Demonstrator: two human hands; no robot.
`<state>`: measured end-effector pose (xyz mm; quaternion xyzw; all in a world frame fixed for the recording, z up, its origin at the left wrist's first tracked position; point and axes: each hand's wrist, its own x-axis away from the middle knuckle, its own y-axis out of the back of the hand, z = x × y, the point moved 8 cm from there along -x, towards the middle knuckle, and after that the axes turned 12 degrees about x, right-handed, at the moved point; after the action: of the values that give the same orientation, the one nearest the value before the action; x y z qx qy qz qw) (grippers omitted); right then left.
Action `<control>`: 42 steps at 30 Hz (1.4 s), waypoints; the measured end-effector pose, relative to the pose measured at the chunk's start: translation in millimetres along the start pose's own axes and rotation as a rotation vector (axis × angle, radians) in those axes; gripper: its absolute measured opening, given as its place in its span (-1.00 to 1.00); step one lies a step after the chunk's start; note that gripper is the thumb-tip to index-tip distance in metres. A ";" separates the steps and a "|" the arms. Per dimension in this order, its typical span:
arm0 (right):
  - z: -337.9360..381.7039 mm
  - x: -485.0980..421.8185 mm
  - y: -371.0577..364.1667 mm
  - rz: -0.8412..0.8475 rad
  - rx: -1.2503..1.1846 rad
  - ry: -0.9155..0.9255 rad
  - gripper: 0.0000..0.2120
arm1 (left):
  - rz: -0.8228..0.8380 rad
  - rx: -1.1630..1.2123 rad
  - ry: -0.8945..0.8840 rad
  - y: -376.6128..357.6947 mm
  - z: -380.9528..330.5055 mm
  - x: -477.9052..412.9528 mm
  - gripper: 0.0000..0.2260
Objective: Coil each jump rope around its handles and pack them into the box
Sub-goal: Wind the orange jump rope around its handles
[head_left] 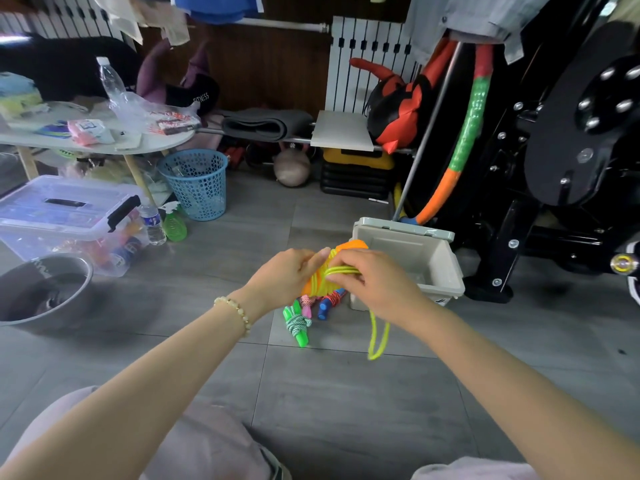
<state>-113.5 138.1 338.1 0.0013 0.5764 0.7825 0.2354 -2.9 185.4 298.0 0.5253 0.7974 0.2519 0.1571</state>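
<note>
Here, the left hand [287, 271] grips the two orange handles [351, 244], holding them together so that the turns have a firm core. Below, on the floor, lie three coiled bundles, one green [296, 323], one pink [306, 303] and one blue [329, 301]. They are close together, just beside the box, probably ready for packing. The right hand [374, 282] pinches several strands of the yellow rope [341, 270], I think to pull the winding tight. One loose loop hangs under it. At the right stands one open box [446, 271]; in the part that shows, I see no rope.
</note>
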 end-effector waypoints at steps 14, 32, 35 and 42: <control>-29.6 1.9 12.1 -0.059 -0.261 -0.187 -0.87 | 0.217 -0.147 -0.114 -16.9 -20.7 10.2 -0.62; -19.1 0.9 1.6 0.374 -0.358 -0.150 -0.55 | 0.308 -0.453 -0.324 -33.2 -50.2 36.7 -0.69; -20.4 -1.8 5.8 0.262 -0.452 -0.132 -0.65 | 0.315 -0.245 -0.329 -28.6 -52.3 42.7 -0.74; -26.5 12.5 7.9 0.267 -0.729 -0.239 -0.79 | 0.175 -0.071 -0.303 -12.0 -37.3 39.2 -0.64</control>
<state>-134.7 117.1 332.9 0.0838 0.2246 0.9536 0.1820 -46.8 208.7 322.5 0.6187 0.7065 0.2103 0.2716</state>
